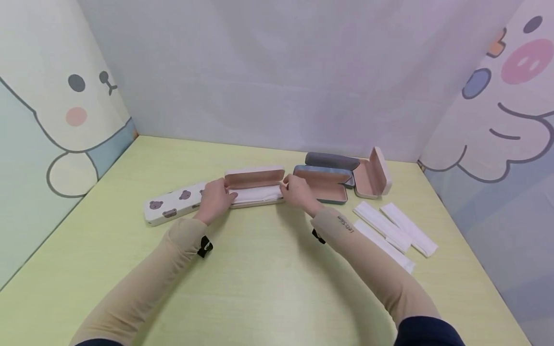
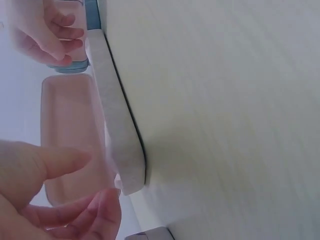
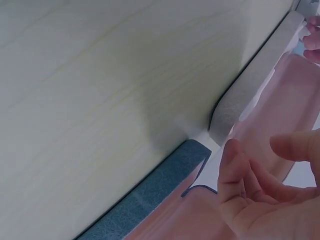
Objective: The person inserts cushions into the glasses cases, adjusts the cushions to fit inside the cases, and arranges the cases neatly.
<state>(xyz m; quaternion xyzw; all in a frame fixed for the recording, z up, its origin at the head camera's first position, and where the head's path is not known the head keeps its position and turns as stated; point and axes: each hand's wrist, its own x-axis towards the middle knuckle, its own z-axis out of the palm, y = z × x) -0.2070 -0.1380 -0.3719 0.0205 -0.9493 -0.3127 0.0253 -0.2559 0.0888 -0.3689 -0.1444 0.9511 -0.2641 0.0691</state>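
An eyeglass case with a pink lining lies with its lid raised in the middle of the table. Inside it is a folded white cloth. My left hand is at the case's left end, thumb over the cloth; in the left wrist view, thumb and fingers stand apart. At the right end is my right hand, its thumb and fingertips also apart, beside the case's corner. Whether the fingertips press on the cloth is hard to see.
Left of the case lies a closed white case with bear prints. To the right are an open blue case, a dark grey case and another open pink-lined case. Several white folded strips lie at the right.
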